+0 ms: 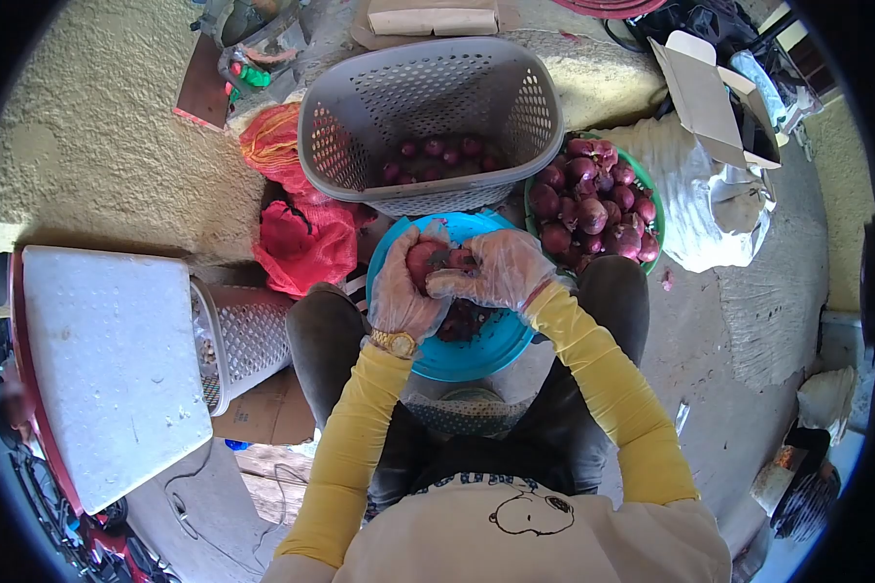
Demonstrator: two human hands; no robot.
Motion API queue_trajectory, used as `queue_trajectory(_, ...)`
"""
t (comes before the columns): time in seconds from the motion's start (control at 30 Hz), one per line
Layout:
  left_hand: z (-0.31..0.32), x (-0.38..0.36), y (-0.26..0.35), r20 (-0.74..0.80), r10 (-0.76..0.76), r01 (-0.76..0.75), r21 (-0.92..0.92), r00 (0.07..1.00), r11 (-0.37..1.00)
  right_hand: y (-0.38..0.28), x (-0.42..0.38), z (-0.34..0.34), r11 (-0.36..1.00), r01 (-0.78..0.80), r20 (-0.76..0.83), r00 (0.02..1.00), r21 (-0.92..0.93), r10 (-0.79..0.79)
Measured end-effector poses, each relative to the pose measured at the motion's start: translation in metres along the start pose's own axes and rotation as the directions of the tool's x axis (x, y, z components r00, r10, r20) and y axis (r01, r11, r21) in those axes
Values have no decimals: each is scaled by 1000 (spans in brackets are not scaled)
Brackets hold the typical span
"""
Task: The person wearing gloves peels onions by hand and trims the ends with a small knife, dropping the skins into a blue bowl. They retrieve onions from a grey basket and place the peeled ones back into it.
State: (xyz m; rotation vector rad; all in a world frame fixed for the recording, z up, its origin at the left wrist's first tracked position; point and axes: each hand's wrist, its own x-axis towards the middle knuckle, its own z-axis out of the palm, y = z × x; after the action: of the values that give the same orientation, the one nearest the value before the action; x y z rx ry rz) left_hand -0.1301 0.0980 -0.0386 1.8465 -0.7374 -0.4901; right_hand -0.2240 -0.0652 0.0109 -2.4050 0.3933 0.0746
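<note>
Over a blue plastic basin (pixel 510 352), my left hand (pixel 405 291), in a clear plastic glove, is closed around a red onion (pixel 423 264). My right hand (pixel 501 270), gloved the same way, meets it from the right. Its thumb and fingers are pinched against the onion's right side, where a dark reddish piece shows; I cannot tell what exactly they grip. Dark onion skins (pixel 465 323) lie in the basin below the hands. To the right of it, a green basket (pixel 660 219) is heaped with unpeeled red onions (pixel 593 216).
Behind the basin stands a grey perforated basket (pixel 360 87) with several red onions (pixel 447 151) at its bottom. Red mesh sacks (pixel 306 248) lie at its left. A white foam board (pixel 112 360) and a tipped plastic basket (pixel 253 330) are on the left; a white sack (pixel 685 165) and an opened carton (pixel 695 92) are on the right.
</note>
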Motion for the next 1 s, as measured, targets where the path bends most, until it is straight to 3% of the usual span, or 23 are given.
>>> queue_trajectory(0.2,2,0,-6,-2,-32,32,-75,999,997,1,0,1,1000,-1,-3,1000,-10,1)
queue_trajectory(0.3,1,0,-3,6,-15,15,31,1000,999,2,1,3,1000,-2,-15,1000,-7,2)
queue_trajectory(0.4,2,1,-15,-8,-55,55,-59,998,997,1,-2,-2,999,34,-27,999,-25,-35)
queue_trajectory(0.47,1,-1,-5,61,-13,38,-420,998,907,2,-2,-2,996,78,-35,996,-46,-80)
queue_trajectory(0.6,-6,0,-14,134,-33,69,-272,990,960,10,1,4,985,123,-62,989,-122,-131)
queue_trajectory(0.67,-2,1,-18,88,-71,103,-443,994,890,9,1,3,981,123,-60,989,-148,-133)
queue_trajectory(0.8,1,1,-6,74,-153,170,-489,985,856,3,-2,5,978,114,-132,982,-176,-138)
queue_trajectory(0.87,2,2,-4,115,-242,258,-646,963,719,2,-3,8,978,97,-140,982,-186,-124)
queue_trajectory(0.9,4,7,-14,115,-240,256,-646,964,719,0,-3,9,981,85,-143,983,-174,-111)
queue_trajectory(0.97,10,17,-41,192,-398,315,-910,897,270,1,-4,13,984,72,-147,985,-161,-96)
queue_trajectory(1.0,10,15,-34,192,-398,315,-910,897,271,1,-3,17,992,58,-162,984,-116,-76)
